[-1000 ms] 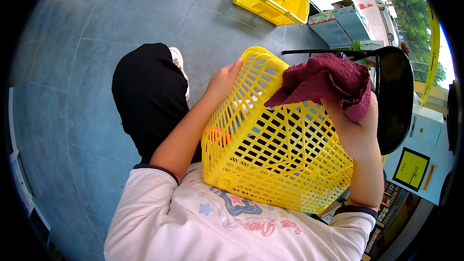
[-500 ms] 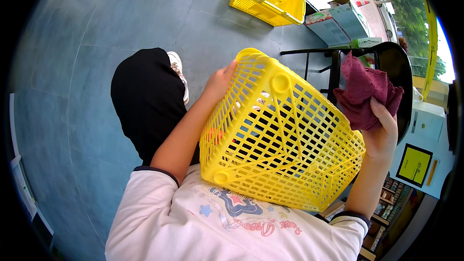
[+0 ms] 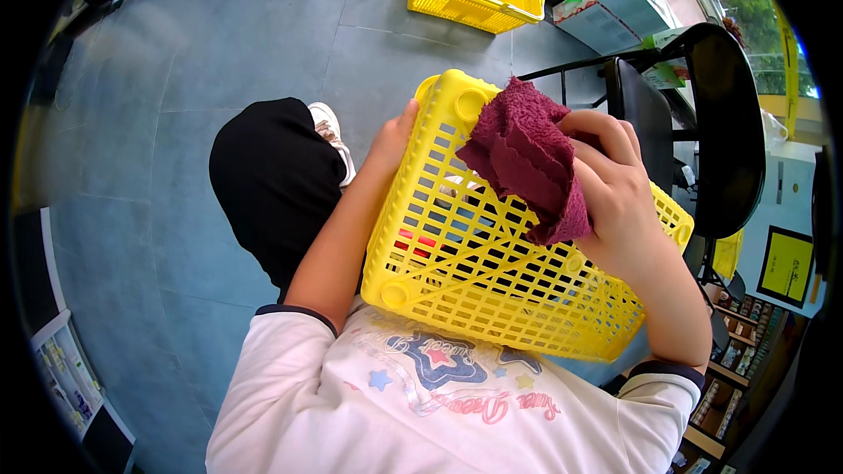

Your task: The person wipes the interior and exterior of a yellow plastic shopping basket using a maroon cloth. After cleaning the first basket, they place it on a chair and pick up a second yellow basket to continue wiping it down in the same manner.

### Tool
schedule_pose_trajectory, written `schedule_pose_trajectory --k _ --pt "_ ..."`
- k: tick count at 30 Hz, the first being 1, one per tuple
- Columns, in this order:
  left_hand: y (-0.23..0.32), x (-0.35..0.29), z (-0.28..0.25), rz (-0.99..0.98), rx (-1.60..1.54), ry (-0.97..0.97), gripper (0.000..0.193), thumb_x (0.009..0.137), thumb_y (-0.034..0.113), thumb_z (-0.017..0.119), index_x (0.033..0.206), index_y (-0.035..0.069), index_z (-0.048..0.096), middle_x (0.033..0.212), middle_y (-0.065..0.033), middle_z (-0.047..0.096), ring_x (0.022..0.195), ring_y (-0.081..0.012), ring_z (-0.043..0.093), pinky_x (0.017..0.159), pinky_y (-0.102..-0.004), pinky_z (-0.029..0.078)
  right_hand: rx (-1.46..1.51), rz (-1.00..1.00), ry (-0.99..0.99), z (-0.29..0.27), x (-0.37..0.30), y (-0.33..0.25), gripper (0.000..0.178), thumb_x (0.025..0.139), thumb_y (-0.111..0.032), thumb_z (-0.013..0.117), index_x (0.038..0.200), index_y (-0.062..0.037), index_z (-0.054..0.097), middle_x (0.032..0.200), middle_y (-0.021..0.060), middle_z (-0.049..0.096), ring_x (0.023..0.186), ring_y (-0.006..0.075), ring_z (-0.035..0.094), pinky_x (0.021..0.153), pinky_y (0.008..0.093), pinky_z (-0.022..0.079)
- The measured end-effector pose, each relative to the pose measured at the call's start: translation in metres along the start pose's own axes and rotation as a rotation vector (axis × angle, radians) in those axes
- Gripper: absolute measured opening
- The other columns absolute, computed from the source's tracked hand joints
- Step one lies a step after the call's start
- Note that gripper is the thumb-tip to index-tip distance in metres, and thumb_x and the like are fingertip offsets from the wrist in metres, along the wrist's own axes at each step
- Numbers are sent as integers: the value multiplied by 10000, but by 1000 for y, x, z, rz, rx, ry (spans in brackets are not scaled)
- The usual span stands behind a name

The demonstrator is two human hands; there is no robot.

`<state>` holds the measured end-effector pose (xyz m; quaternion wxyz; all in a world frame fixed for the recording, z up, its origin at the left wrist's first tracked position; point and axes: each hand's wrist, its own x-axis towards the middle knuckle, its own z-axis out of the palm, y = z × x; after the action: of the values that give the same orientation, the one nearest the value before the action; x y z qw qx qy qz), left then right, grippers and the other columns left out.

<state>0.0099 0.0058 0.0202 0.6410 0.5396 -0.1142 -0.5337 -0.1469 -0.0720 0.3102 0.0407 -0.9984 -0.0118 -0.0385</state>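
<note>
Seen remotely, the basket [image 3: 518,285] has its long axis left to right; my left hand [image 3: 392,145] grips its left edge, fingertips hidden; my right hand's [image 3: 617,197] bent fingers, nearer its middle, bunch the cloth [image 3: 522,154].

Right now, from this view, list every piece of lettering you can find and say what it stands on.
White T-shirt: pink cursive lettering below a blue star print, upside down in this view; wording not copied.
Black-framed yellow-green sign: dark marks, too small to read.
Light-blue carton: coloured print, too small to read.
Held yellow shopping basket and maroon cloth: no legible lettering.
</note>
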Motion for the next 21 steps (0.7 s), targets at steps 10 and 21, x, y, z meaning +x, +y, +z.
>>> schedule_pose_trajectory --k 10,21 --pt "-15 15 -17 -3 133 112 664 951 575 401 1084 -31 638 937 -109 685 861 -166 643 775 -293 481 202 34 -196 -23 -57 -13 323 647 -191 736 923 -65 624 961 51 665 1020 275 547 881 410 404" --pt "-37 7 -44 -78 250 116 628 954 551 422 1093 -26 626 943 -93 671 843 -156 624 774 -287 478 1747 251 1363 16 -283 41 521 876 -79 559 1362 -16 381 1325 171 474 1270 302 407 1095 504 241"
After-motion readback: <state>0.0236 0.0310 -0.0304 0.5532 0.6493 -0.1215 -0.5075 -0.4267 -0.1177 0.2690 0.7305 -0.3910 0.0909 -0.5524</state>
